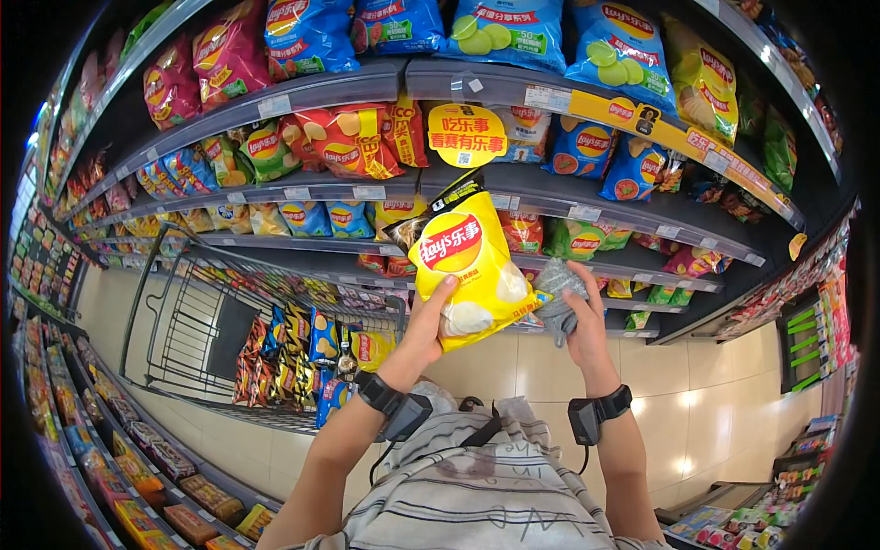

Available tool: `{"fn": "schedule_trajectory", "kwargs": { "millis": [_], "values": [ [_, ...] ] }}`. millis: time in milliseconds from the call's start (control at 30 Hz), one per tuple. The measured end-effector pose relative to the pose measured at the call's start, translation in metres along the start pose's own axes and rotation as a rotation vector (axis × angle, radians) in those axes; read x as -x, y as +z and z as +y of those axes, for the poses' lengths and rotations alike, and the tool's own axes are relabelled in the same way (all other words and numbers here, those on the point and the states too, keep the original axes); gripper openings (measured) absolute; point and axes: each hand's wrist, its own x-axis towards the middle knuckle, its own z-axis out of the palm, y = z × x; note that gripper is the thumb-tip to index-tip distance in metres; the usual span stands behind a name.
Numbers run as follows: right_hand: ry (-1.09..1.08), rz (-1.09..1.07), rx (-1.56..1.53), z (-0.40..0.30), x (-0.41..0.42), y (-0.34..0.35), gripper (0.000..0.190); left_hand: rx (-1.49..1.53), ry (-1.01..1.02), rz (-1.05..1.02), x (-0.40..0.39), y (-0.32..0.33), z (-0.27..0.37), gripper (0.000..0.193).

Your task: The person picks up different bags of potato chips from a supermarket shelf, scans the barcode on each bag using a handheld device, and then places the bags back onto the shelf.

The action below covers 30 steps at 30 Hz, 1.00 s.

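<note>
A yellow Lay's potato chip bag (474, 268) is upright in front of me, its printed face turned towards me. My left hand (430, 316) holds its lower left side, thumb across the front. Part of a black bag (457, 196) shows behind the yellow one's top; how it is held is hidden. My right hand (584, 313) grips a bunched grey cloth (560, 295) close to the yellow bag's lower right corner. A dark device is strapped to each wrist.
Shelves (481, 179) of chip bags span the front. A wire shopping cart (182, 323) with several chip bags (295, 350) stands at the left. Packaged snacks line a lower-left shelf (144, 467). A round yellow sign (467, 134) juts from the shelf edge. Tiled floor (660, 385) lies to the right.
</note>
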Motion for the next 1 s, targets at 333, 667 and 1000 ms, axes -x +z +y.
{"fn": "schedule_trajectory", "kwargs": {
  "millis": [333, 667, 1000],
  "values": [
    [0.135, 0.016, 0.062, 0.016, 0.008, 0.002, 0.048, 0.083, -0.108, -0.044, -0.002, -0.005, -0.003, 0.047],
    [0.098, 0.031, 0.221, 0.013, 0.003, 0.016, 0.041, -0.161, -0.373, 0.033, -0.006, -0.053, -0.039, 0.059],
    [-0.554, -0.487, 1.039, 0.04, 0.039, 0.062, 0.037, 0.262, -0.21, -0.008, -0.003, -0.059, -0.05, 0.068]
  ]
}}
